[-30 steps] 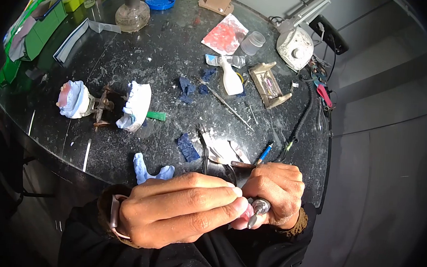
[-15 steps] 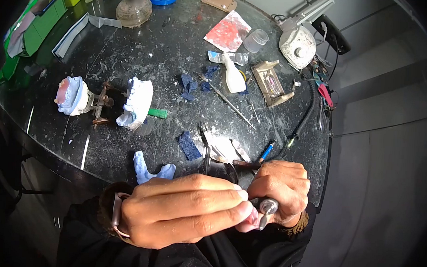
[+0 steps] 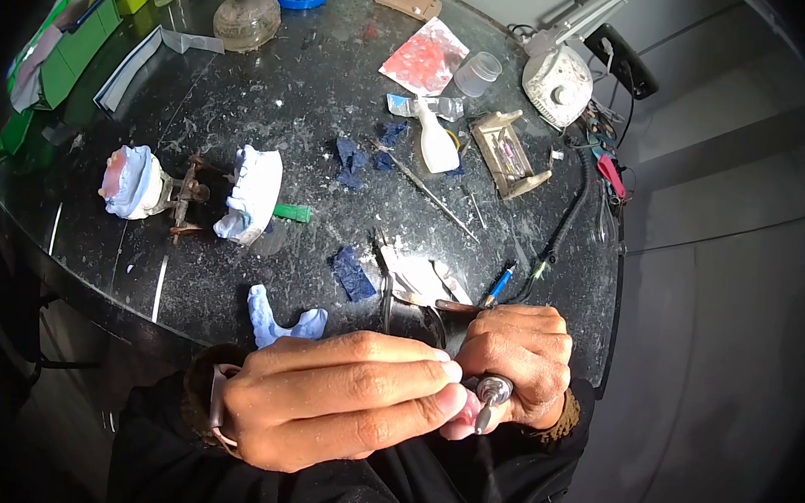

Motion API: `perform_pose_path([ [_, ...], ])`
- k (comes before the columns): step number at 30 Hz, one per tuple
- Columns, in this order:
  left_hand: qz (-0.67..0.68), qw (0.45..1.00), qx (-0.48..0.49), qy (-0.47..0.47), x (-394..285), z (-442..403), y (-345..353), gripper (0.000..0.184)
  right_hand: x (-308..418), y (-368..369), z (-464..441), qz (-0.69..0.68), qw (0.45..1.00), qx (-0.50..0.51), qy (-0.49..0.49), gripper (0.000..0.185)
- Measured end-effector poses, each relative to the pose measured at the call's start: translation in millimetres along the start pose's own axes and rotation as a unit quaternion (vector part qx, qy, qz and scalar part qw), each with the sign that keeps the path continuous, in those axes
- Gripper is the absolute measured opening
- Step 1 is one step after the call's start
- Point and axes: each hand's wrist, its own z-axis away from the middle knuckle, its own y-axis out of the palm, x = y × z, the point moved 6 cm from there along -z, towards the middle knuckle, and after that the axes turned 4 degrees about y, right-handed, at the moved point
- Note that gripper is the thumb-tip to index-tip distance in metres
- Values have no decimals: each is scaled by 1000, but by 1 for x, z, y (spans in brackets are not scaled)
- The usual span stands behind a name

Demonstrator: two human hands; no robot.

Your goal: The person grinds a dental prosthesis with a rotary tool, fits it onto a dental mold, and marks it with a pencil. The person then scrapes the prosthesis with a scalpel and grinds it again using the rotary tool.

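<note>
My left hand [image 3: 347, 400] is closed, its fingers stretched together over a small glossy pink piece [image 3: 462, 421] that looks like denture acrylic; most of it is hidden behind the fingertips. In my right hand [image 3: 521, 356], curled into a grip, is a rotary handpiece [image 3: 495, 389] whose metal nose points toward me. The handpiece's bur [image 3: 483, 421] is against or very close to the pink piece. Fine dust streams down below the bur. Just beyond my left hand lies a blue U-shaped plaster or wax piece [image 3: 278, 322].
An articulator [image 3: 189, 192] with a blue-and-pink cast [image 3: 133, 182] and a white-blue cast [image 3: 251, 196] lies at left. Farther back are a white bottle [image 3: 439, 143], a wooden bur holder [image 3: 510, 157], a clear cup [image 3: 478, 74] and a white dotted machine [image 3: 558, 86]. Blue sandpaper [image 3: 355, 274] lies nearer.
Both hands have shifted slightly left together, and the bur has tilted more downward against the pink piece. A streak of dust now shows below it.
</note>
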Motion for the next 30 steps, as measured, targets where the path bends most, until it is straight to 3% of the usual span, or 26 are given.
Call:
perform_pose_path([
  [15, -34, 999, 3, -10, 6, 1, 2, 25, 6, -8, -7, 192, 981, 4, -10, 45],
  [18, -29, 999, 3, -12, 7, 1, -1, 25, 6, -8, -6, 192, 981, 20, -27, 44],
  [21, -32, 999, -11, -20, 7, 1, -4, 26, 4, -16, -4, 67, 994, -81, -8, 36],
  [23, -39, 999, -21, -21, 9, 1, -5, 28, 10, -19, -5, 70, 996, -29, -46, 31],
  [27, 66, 994, -48, -70, 19, -1, -5, 26, 11, -17, 1, 78, 991, -34, -103, 24],
  [30, 306, 916, -129, -226, 35, 17, 4, 26, 9, -14, 3, 63, 988, -75, -117, 25],
])
